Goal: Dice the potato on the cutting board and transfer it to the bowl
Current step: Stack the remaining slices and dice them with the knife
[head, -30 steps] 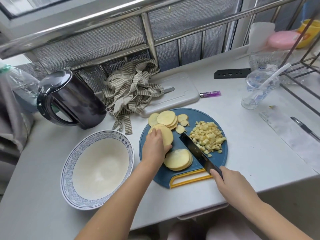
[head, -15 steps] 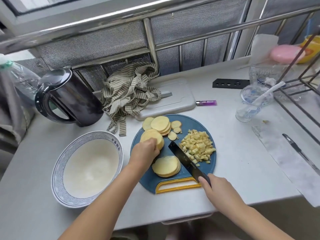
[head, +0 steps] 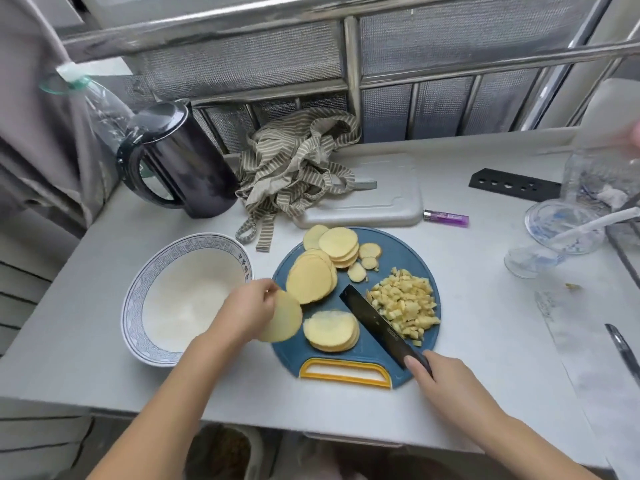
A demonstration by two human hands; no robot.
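Potato dicing looks partly done: one heap of dice (head: 403, 303) lies on the right of the blue cutting board (head: 412, 251), while three stacks of round slices wait uncut: the back stack (head: 341, 245), middle stack (head: 310, 280) and near stack (head: 332, 329). The left hand (head: 249, 313) pinches a single slice (head: 284, 322), lifted over the board's left edge just beside the near stack. The right hand (head: 446, 386) wraps round the handle of the black knife (head: 374, 317), its blade lying between the near stack and the dice. The bowl (head: 194, 241), just left of the board, shows no potato inside. Most of the dicing and the whole transfer appear to remain.
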